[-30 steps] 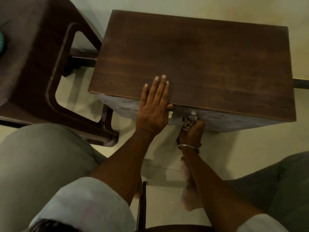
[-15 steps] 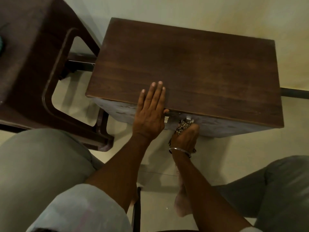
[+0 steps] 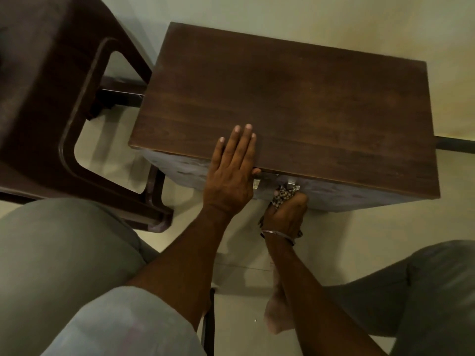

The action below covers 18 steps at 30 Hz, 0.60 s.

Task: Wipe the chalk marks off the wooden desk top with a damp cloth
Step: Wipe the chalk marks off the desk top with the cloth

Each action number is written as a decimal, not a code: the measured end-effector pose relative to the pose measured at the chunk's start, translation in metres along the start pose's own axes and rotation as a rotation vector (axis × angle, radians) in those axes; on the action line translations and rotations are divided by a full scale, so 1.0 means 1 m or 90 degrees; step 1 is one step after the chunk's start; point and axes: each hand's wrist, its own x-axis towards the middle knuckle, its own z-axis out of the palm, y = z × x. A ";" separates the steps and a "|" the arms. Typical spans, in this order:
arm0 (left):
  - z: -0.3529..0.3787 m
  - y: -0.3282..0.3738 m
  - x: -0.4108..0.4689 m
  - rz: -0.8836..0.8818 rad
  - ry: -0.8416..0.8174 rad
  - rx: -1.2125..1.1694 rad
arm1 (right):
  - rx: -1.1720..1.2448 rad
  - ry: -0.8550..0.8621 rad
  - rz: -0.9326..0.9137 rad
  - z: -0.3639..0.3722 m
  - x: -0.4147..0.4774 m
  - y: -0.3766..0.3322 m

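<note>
A small dark wooden desk top (image 3: 295,104) fills the upper middle of the head view; I see no chalk marks on it. My left hand (image 3: 231,173) lies flat, fingers together, over the desk's near edge. Below that edge, my right hand (image 3: 286,214) is closed around a bunched patterned cloth (image 3: 282,195), which is pressed against the desk's greyish front face (image 3: 347,196) by a metal latch (image 3: 293,183). A thin bangle circles my right wrist.
A dark brown plastic chair (image 3: 51,104) stands close at the left, its leg near the desk's corner. My knees in grey trousers (image 3: 56,253) frame the bottom of the view, with a bare foot (image 3: 277,317) on the pale floor. A dark bar runs behind the desk at the right.
The view has shifted, so the desk sits lower and more to the left in frame. My right hand with the cloth has edged slightly down the front face. My left hand stays on the edge.
</note>
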 end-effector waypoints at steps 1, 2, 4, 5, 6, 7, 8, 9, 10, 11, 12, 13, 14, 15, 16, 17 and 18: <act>0.000 0.000 0.000 -0.001 0.001 -0.002 | -0.014 -0.002 -0.001 -0.001 0.000 -0.003; -0.001 0.001 0.001 0.000 0.003 -0.004 | -0.035 0.001 0.003 -0.002 0.001 -0.006; -0.001 0.001 0.001 0.001 0.005 -0.009 | -0.074 -0.003 0.030 -0.003 0.007 -0.011; -0.001 0.001 0.001 0.000 0.007 -0.009 | -0.090 -0.017 0.046 -0.004 0.010 -0.014; 0.000 0.000 0.000 -0.002 0.008 -0.007 | -0.108 -0.031 0.055 -0.005 0.012 -0.015; 0.000 0.000 0.000 -0.005 0.010 -0.007 | -0.126 -0.042 0.056 -0.006 0.012 -0.016; 0.000 0.001 0.000 -0.006 0.012 -0.010 | -0.138 -0.047 0.049 -0.006 0.013 -0.015; 0.000 0.001 0.000 -0.006 0.013 -0.013 | -0.144 -0.051 0.044 -0.007 0.013 -0.014; 0.000 0.001 0.000 -0.005 0.015 -0.016 | -0.148 -0.055 0.039 -0.006 0.012 -0.013; 0.000 0.002 0.001 -0.005 0.018 -0.019 | -0.152 -0.059 0.035 -0.005 0.011 -0.011; 0.000 0.001 0.001 -0.006 0.021 -0.021 | -0.150 -0.057 0.032 -0.003 0.009 -0.010; 0.000 0.001 0.001 -0.007 0.021 -0.021 | -0.134 -0.055 0.032 0.000 0.008 -0.009; 0.000 0.001 0.001 -0.008 0.019 -0.020 | -0.105 -0.045 0.030 0.003 0.007 -0.007; 0.000 0.001 0.001 -0.008 0.016 -0.020 | -0.068 -0.036 0.032 0.007 0.005 -0.004; 0.000 0.001 0.000 -0.007 0.014 -0.021 | -0.031 -0.022 0.035 0.011 0.004 0.001; 0.000 0.001 0.001 -0.006 0.011 -0.022 | -0.004 -0.015 0.047 0.015 0.005 0.004; 0.000 0.001 0.001 -0.006 0.007 -0.023 | 0.008 -0.013 0.056 0.019 0.007 0.007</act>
